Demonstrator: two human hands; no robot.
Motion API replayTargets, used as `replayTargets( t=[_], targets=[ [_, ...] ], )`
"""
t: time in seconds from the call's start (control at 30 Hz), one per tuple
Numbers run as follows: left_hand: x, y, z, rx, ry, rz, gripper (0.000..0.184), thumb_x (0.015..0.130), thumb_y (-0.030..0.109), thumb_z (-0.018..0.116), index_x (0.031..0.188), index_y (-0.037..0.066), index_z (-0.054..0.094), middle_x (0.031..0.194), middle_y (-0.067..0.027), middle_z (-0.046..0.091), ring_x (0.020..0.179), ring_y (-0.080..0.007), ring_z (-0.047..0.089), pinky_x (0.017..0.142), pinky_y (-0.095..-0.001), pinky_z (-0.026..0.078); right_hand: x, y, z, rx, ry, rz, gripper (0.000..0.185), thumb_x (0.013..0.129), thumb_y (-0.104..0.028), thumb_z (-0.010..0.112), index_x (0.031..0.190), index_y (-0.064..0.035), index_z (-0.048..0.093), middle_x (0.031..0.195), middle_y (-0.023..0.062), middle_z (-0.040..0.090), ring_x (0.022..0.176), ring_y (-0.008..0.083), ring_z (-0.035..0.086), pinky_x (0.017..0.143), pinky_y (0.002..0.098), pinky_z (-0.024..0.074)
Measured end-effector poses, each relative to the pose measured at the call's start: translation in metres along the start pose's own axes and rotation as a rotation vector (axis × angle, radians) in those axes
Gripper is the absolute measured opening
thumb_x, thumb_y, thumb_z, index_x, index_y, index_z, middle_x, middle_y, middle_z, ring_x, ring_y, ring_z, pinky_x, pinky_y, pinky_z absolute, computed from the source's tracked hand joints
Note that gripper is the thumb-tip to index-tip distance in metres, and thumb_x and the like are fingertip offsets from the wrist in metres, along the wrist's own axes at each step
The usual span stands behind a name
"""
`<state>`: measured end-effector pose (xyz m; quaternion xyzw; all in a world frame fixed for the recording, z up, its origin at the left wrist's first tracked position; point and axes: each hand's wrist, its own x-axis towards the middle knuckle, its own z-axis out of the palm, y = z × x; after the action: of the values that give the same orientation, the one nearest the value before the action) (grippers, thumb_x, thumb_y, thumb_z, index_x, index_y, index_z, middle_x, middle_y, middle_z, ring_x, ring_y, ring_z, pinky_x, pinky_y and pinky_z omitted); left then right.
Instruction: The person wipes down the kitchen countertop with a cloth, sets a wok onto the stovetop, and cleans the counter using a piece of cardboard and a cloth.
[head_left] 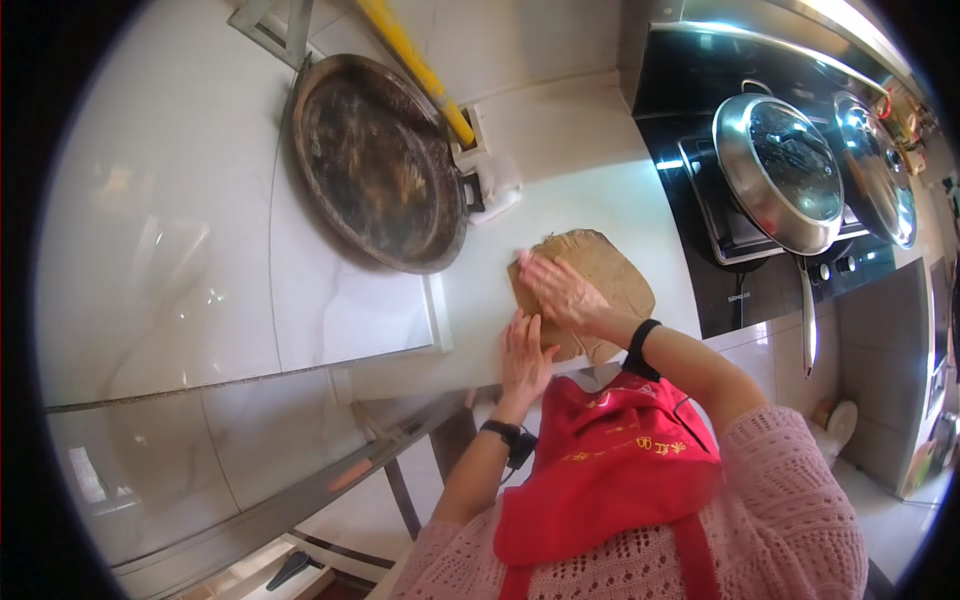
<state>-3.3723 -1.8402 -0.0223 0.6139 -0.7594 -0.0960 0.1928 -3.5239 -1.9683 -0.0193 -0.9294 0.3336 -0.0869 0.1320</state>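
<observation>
A worn brown board with a rough edge (617,280) lies flat on the pale counter (560,185). Across its left part rests my right hand (563,290), fingers stretched out and palm down. My left hand (525,355) touches the board's lower left edge, its fingers spread and pointing up toward my right hand. Neither hand is wrapped round anything. A red apron (620,460) hangs below the board, close to the counter's front edge.
A large dark round pan (380,165) leans at the upper left, near a yellow pole (420,70) and a white bundle (497,190). On the right, a black stove (735,290) carries a lidded wok (780,170) and another lidded pan (877,165).
</observation>
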Motion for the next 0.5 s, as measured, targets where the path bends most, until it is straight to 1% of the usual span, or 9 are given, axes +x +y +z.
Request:
replayTargets(
  t=[0.03, 0.13, 0.23, 0.33, 0.43, 0.5],
  targets=[
    [0.0, 0.0, 0.0, -0.028, 0.009, -0.021, 0.083, 0.084, 0.021, 0.074, 0.148, 0.006, 0.024, 0.145, -0.0196, 0.037, 0.138, -0.0391, 0.034, 0.112, -0.0515, 0.031, -0.005, -0.003, 0.001, 0.061, -0.017, -0.116, 0.068, 0.095, -0.031, 0.05, 0.155, -0.0076, 0.026, 0.163, 0.0109, 0.021, 0.151, 0.0254, 0.019, 0.122, 0.0442, 0.0164],
    [0.001, 0.003, -0.004, -0.098, 0.041, -0.07, 0.09, 0.081, 0.019, 0.078, 0.149, 0.005, 0.021, 0.145, -0.0231, 0.036, 0.132, -0.0421, 0.039, 0.109, -0.051, 0.035, -0.023, 0.006, -0.009, 0.036, -0.066, -0.403, 0.072, 0.094, -0.034, 0.052, 0.155, -0.0075, 0.025, 0.162, 0.011, 0.022, 0.151, 0.0257, 0.019, 0.122, 0.0442, 0.0175],
    [0.002, 0.005, -0.008, -0.129, 0.078, -0.062, 0.091, 0.08, 0.02, 0.079, 0.15, 0.004, 0.022, 0.143, -0.0258, 0.037, 0.128, -0.0438, 0.042, 0.107, -0.0513, 0.036, -0.002, 0.01, -0.028, 0.042, -0.076, -0.221, 0.08, 0.09, -0.033, 0.06, 0.155, -0.0045, 0.022, 0.162, 0.0107, 0.023, 0.149, 0.0256, 0.023, 0.122, 0.0442, 0.0181],
    [0.003, 0.005, -0.009, -0.131, 0.097, -0.043, 0.091, 0.081, 0.021, 0.078, 0.15, 0.003, 0.022, 0.142, -0.0271, 0.038, 0.127, -0.0441, 0.042, 0.107, -0.0519, 0.036, 0.015, 0.01, -0.005, 0.016, 0.129, 0.051, 0.087, 0.088, -0.033, 0.064, 0.156, -0.0045, 0.018, 0.161, 0.0115, 0.025, 0.148, 0.0261, 0.026, 0.121, 0.0443, 0.0199],
    [0.001, 0.008, -0.008, -0.13, 0.092, -0.07, 0.09, 0.081, 0.021, 0.078, 0.15, 0.003, 0.022, 0.142, -0.0264, 0.038, 0.128, -0.0441, 0.041, 0.107, -0.0517, 0.036, 0.013, -0.007, 0.003, -0.008, 0.089, 0.045, 0.087, 0.088, -0.034, 0.064, 0.155, -0.0043, 0.018, 0.161, 0.0123, 0.026, 0.147, 0.0269, 0.029, 0.12, 0.0453, 0.0218],
    [0.002, 0.008, -0.008, -0.143, 0.09, -0.092, 0.09, 0.082, 0.021, 0.077, 0.15, 0.003, 0.021, 0.143, -0.0256, 0.038, 0.129, -0.0437, 0.041, 0.108, -0.0513, 0.035, -0.007, -0.012, -0.01, 0.136, -0.023, -0.081, 0.08, 0.093, -0.034, 0.056, 0.157, -0.0063, 0.017, 0.163, 0.0106, 0.022, 0.148, 0.0263, 0.026, 0.121, 0.0451, 0.0191]
  ],
)
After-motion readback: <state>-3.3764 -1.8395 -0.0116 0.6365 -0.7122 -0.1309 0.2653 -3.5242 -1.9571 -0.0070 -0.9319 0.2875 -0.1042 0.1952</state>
